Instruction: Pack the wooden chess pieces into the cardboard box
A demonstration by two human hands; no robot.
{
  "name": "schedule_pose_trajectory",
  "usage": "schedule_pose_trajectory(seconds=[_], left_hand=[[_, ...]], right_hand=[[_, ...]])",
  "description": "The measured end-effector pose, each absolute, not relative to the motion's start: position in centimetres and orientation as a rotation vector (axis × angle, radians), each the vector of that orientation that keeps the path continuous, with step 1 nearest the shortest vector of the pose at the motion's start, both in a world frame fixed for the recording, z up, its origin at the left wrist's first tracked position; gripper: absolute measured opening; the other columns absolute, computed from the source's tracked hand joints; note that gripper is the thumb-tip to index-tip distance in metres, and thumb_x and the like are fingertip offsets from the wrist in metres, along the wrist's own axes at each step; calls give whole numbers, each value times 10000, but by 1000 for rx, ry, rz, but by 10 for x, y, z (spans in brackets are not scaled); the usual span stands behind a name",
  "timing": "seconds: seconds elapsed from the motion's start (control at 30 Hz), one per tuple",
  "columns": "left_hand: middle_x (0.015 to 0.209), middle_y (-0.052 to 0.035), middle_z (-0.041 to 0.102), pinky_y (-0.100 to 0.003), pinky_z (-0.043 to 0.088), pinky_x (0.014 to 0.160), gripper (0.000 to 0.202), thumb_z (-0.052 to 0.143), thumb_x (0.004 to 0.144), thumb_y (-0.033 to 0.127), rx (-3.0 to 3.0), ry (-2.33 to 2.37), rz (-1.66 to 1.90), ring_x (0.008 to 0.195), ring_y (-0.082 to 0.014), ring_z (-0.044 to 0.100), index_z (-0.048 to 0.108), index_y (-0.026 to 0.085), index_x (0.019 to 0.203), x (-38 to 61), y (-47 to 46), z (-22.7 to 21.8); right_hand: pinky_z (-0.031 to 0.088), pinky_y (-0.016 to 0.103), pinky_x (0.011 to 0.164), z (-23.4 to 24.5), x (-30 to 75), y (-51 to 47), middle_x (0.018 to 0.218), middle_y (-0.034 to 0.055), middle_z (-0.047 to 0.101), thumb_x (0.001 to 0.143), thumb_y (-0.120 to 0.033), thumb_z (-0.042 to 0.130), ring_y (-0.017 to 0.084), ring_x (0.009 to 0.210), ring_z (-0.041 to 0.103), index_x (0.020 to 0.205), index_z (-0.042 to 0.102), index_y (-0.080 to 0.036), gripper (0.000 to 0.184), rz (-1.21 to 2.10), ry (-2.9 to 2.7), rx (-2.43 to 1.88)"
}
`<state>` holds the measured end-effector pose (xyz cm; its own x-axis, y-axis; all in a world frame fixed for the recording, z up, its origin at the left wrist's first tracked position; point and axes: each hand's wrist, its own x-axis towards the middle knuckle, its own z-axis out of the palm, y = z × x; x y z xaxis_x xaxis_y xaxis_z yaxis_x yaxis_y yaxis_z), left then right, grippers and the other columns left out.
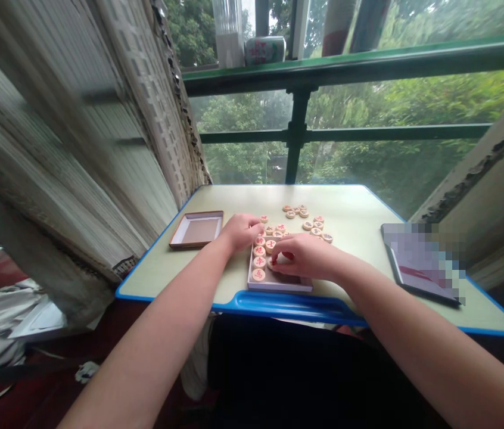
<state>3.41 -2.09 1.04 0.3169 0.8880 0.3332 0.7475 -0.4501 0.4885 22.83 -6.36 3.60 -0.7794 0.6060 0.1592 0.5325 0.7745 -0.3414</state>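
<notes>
A shallow cardboard box [280,286] lies near the table's front edge. Down its left side runs a column of round wooden Chinese chess pieces with red characters, the nearest piece [258,275] in the front corner; another piece [270,246] sits beside the column. My right hand [301,256] reaches over the box, thumb and fingertips pinched on a Chinese chess piece [270,264] inside it. At the far left corner of the box, my left hand [243,230] has its fingers curled together by the top of the column; what they grip is hidden.
Loose Chinese chess pieces [319,225] lie in groups behind the box. The box lid [198,239] rests at the table's left, a tablet [422,262] at its right. A blue tray groove [294,302] lines the front edge. Curtains and a green-railed window surround the table [345,199].
</notes>
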Motion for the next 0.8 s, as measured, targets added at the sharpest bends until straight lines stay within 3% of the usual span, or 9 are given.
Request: schedule_pose_trajectory(seconds=[0.8], left_hand=[[657,-31,660,-245,397,619,240,483,726,235,2376,1441,861,664,-148,561,694,146,653,34,-19,7]], right_hand=[[314,218,544,25,227,-54,677,20,592,788,-287,610,98,580,471,759,707,-184,145,283,-2636,-850]])
